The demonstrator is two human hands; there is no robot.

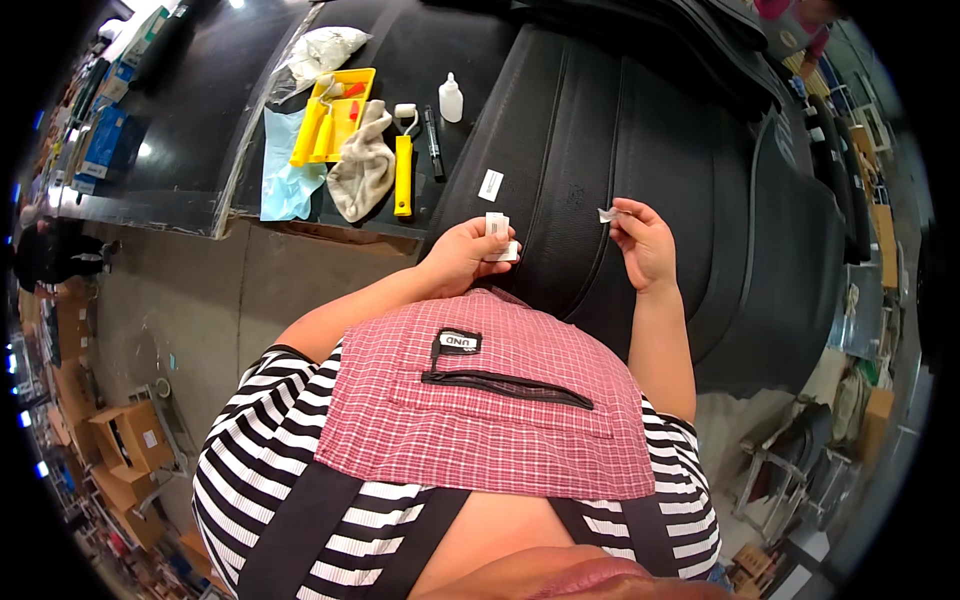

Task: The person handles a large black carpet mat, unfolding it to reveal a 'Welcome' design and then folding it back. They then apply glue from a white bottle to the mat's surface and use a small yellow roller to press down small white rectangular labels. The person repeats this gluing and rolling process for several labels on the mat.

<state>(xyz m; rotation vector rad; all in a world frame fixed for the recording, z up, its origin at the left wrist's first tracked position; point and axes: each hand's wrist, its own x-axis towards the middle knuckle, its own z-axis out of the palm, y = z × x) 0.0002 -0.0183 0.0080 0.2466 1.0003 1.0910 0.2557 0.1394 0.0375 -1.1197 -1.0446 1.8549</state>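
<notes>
Between the thumb and fingers of my left hand (465, 252) are a few small white labels (497, 226) with print on them. My right hand (645, 243) pinches a small whitish scrap (607, 215), perhaps a piece of label or backing; its kind is too small to make out. Both hands are held over the near part of a large black padded sheet (650, 130) with lengthwise seams, and stand apart from each other. A white label (490, 184) lies flat on the sheet, just beyond my left hand.
Left on the black table (430, 50) lie a yellow paint tray (350, 110), a small yellow-handled roller (403, 170), a beige cloth (362, 170), a black marker (433, 140), a white squeeze bottle (451, 98) and a plastic bag (325, 50). Cardboard boxes (135, 440) stand lower left. Another person (800, 30) is at the far right.
</notes>
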